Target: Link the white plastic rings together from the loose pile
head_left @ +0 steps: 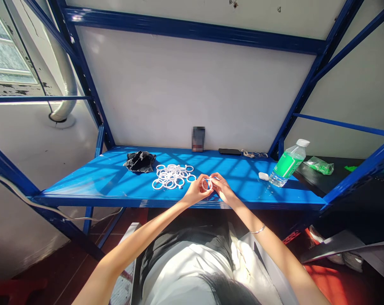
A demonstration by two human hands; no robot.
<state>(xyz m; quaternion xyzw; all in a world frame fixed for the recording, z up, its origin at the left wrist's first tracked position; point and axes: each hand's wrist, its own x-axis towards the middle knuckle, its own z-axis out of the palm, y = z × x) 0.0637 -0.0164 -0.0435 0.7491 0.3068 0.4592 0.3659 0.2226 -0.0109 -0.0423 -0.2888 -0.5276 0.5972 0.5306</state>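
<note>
My left hand (196, 191) and my right hand (221, 188) meet above the front edge of the blue shelf (109, 180). Both pinch a small white ring (207, 184) between their fingertips. A pile of several more white rings (172, 176) lies on the shelf just left of my hands. A thin bracelet sits on my right wrist.
A crumpled black bag (140, 161) lies behind the pile. At the right stand a green-labelled water bottle (288, 164) and a small white case (263, 176). A dark phone (229, 151) and a small upright box (198, 138) rest by the back wall. Blue rack posts frame both sides.
</note>
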